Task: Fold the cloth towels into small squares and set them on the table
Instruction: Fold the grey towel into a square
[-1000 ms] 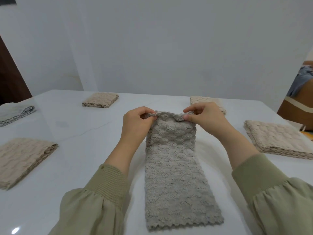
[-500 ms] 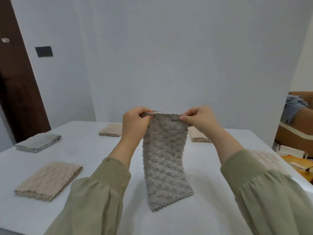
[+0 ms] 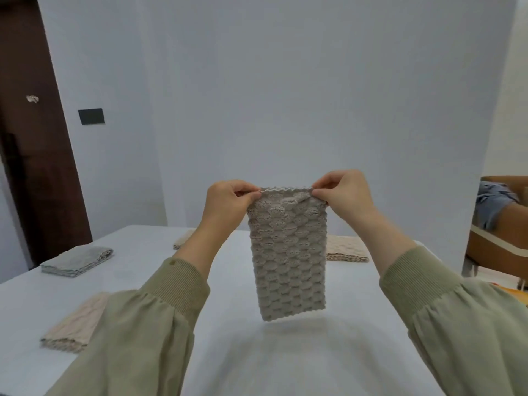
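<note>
Both hands pinch the grey towel [image 3: 287,261] by its top corners, left hand [image 3: 228,204] and right hand [image 3: 347,195]. It hangs clear above the worktop [image 3: 285,361]. Four folded towels lie around it.

- Two hands: left hand [image 3: 228,204] and right hand [image 3: 345,195], each pinching one top corner of the same cloth.
- One hanging towel [image 3: 287,252], between the hands and below them.
- Four folded towels:
  - grey square [image 3: 77,261], far left of the left hand
  - near beige square [image 3: 71,327], low left, beside the left sleeve [image 3: 143,338]
  - hidden beige square [image 3: 181,241], just behind the left forearm
  - right beige square [image 3: 347,248], below the right hand
- Two olive sleeves, counting the right sleeve [image 3: 457,324].
- One table [image 3: 285,361], under both hands.
- One dark door [image 3: 28,167] and one black wall plate [image 3: 91,116], up and left of the left hand.
</note>
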`<control>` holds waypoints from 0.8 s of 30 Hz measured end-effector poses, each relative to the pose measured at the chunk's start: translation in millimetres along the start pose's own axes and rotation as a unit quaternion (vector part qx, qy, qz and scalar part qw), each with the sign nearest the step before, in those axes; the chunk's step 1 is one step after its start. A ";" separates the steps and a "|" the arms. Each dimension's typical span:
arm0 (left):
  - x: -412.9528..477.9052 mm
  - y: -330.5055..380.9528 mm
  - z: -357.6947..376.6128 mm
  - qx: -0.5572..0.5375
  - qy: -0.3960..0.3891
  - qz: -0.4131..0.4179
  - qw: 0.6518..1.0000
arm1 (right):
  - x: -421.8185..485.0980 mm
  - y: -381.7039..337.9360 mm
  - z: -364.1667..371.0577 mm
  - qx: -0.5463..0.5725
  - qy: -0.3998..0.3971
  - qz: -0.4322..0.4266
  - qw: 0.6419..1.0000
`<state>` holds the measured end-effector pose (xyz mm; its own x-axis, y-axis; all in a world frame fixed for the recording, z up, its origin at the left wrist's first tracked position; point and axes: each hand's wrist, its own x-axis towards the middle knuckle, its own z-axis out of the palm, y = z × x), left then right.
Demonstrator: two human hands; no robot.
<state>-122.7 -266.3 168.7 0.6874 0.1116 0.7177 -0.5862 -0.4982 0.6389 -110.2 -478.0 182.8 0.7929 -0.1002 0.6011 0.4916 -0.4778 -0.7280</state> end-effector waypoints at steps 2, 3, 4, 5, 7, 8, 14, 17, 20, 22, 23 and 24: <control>2.0 0.5 -2.3 -0.001 -0.005 0.003 1.000 | -1.7 -1.9 -1.1 0.015 -0.001 -0.022 1.000; 2.7 0.5 -3.6 -0.007 -0.010 0.004 1.000 | -2.6 -2.4 -1.8 0.018 -0.014 -0.028 0.999; 3.3 0.7 -4.9 -0.018 -0.017 0.004 1.000 | -3.1 -2.6 -2.5 0.010 -0.034 -0.029 0.999; 3.6 0.7 -6.2 -0.030 -0.025 0.004 0.999 | -3.8 -3.8 -3.6 -0.006 -0.061 -0.026 0.998; 3.8 -0.5 -8.4 -0.040 -0.032 0.005 0.999 | -4.4 -6.5 -6.9 -0.017 -0.123 -0.004 0.992; 3.7 -1.2 -9.0 -0.038 -0.031 0.006 0.999 | -4.7 -8.0 -8.6 -0.002 -0.154 0.009 0.988; -1.2 -3.6 -7.0 -0.019 -0.021 0.015 0.999 | -3.7 -8.9 -14.0 -0.061 -0.169 0.019 0.984; -3.4 -4.1 -4.0 0.029 -0.033 0.038 0.998 | -5.6 -9.8 -11.8 -0.079 -0.134 0.011 0.988; -2.5 -4.0 -1.4 0.110 -0.084 0.047 0.989 | -7.3 -9.3 -10.1 -0.096 -0.109 0.003 0.989; 0.0 -1.1 -0.1 0.156 -0.111 0.039 0.981 | -6.5 -7.5 -7.8 -0.115 -0.090 -0.009 0.989; 1.0 1.7 0.3 0.171 -0.116 0.030 0.978 | -5.9 -6.9 -6.9 -0.127 -0.087 -0.016 0.988; 1.9 3.9 1.0 0.174 -0.119 0.016 0.977 | -5.6 -7.1 -6.1 -0.133 -0.089 -0.021 0.987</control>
<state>-123.3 -268.9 172.3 0.7755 -0.0905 0.6248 -0.4555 -0.7654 0.4546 -120.4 -479.3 186.6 0.8361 0.0675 0.5444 0.4316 -0.6935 -0.5768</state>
